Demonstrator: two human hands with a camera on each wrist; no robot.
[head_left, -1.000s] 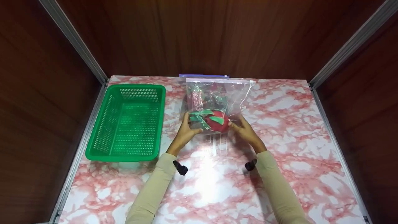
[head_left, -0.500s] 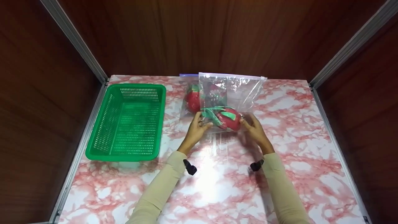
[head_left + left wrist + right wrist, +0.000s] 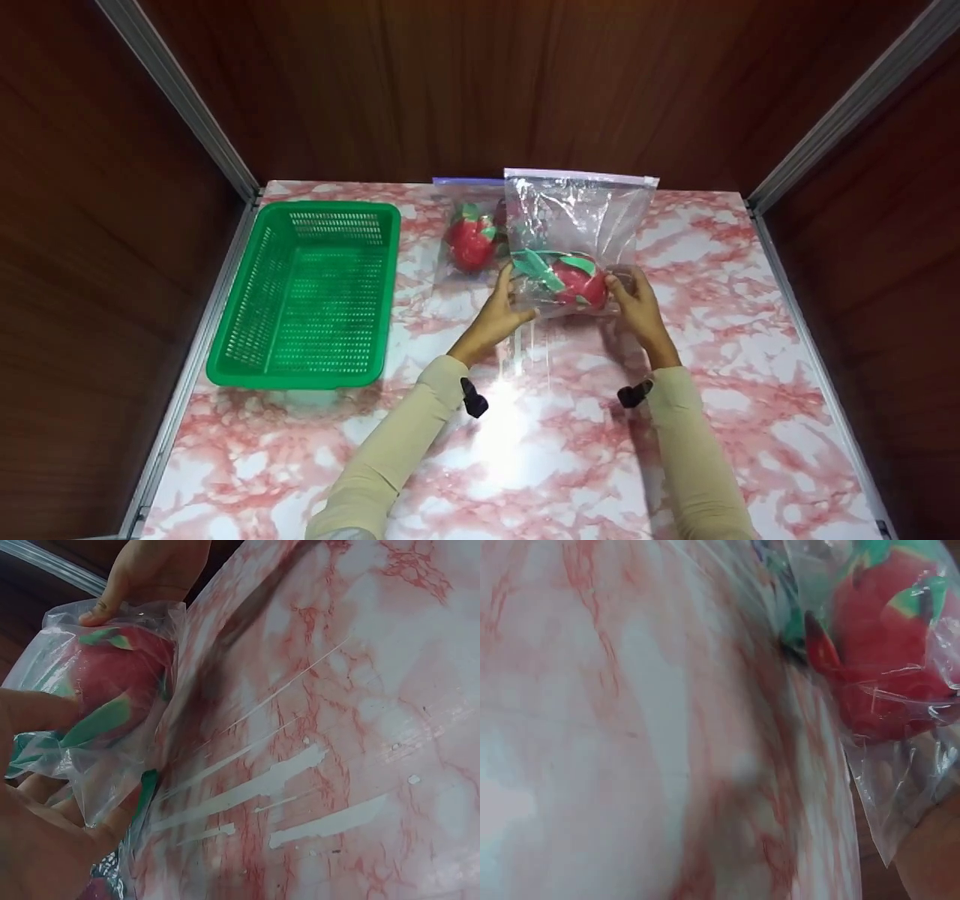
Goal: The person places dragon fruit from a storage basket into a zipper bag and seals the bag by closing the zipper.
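Observation:
A clear zip bag [image 3: 574,217] with a pale pink slider strip stands tilted between both hands. Inside it, at the bottom, lies a red dragon fruit [image 3: 581,286] with green scales. My left hand [image 3: 495,311] grips the bag's lower left corner, thumb in front; in the left wrist view that thumb lies on the plastic and the other fingers pass beneath. On the opposite side, my right hand [image 3: 639,306] pinches the lower right edge near the fruit. The right wrist view shows only a blurred part of the right hand [image 3: 934,855] below the bag.
Behind and left of the held bag lies another zip bag with a purple strip [image 3: 469,181], containing a red dragon fruit [image 3: 472,244]; it is partly hidden. A green plastic basket [image 3: 390,300] stands at the left on the marbled table [image 3: 712,450]. Dark wooden panels surround the table.
Both hands have carried the bag rightward, from in front of the purple-strip bag to its right side. The dragon fruit in the rear bag has come into sight.

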